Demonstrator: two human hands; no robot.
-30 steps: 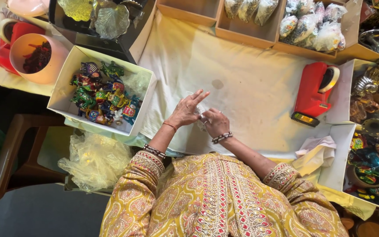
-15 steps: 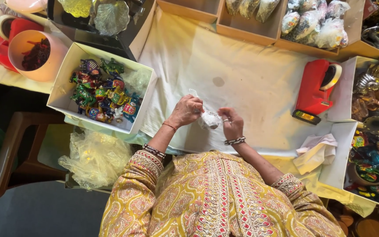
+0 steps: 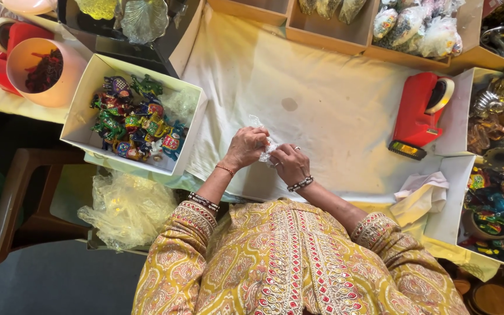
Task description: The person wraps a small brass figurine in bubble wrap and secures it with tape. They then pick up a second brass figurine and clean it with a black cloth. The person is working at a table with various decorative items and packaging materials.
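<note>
**pixelwatcher:** ok so what's going on in the middle here? Both hands are bunched up over the white cloth (image 3: pixel 322 99) on the counter

**craftlurker:** yeah, left hand (image 3: pixel 245 148) and right hand (image 3: pixel 290 164) are pretty much touching each other, with a small wad of clear crinkly wrap (image 3: pixel 267 149) pinched between them. Left hand's fingers are curled in tight on the wrap, right hand is curled on it too from the other side. Whatever's inside the wrap is hidden, can't tell what it is

**pixelwatcher:** where is that relative to the other stuff?

**craftlurker:** it's held just above the cloth, near the person's edge of the counter. To their left there's a white box (image 3: pixel 83 116) full of little painted figurines (image 3: pixel 132 125), greens, reds and blues all jumbled. That box is near the left hand but not touching it. Below the box a heap of yellowish plastic bags (image 3: pixel 125 209) hangs off the edge

**pixelwatcher:** and the red thing?

**craftlurker:** red tape dispenser (image 3: pixel 420 114), sitting on the cloth well apart from the right hand. Just beside the right forearm there's some folded pale paper (image 3: pixel 421 195), and past that another white box (image 3: pixel 447 204) with more colourful painted pieces. Top left is a peach tub (image 3: pixel 27 58) with dark red bits in it, top right are wooden trays (image 3: pixel 345 35) with wrapped bundles
</note>
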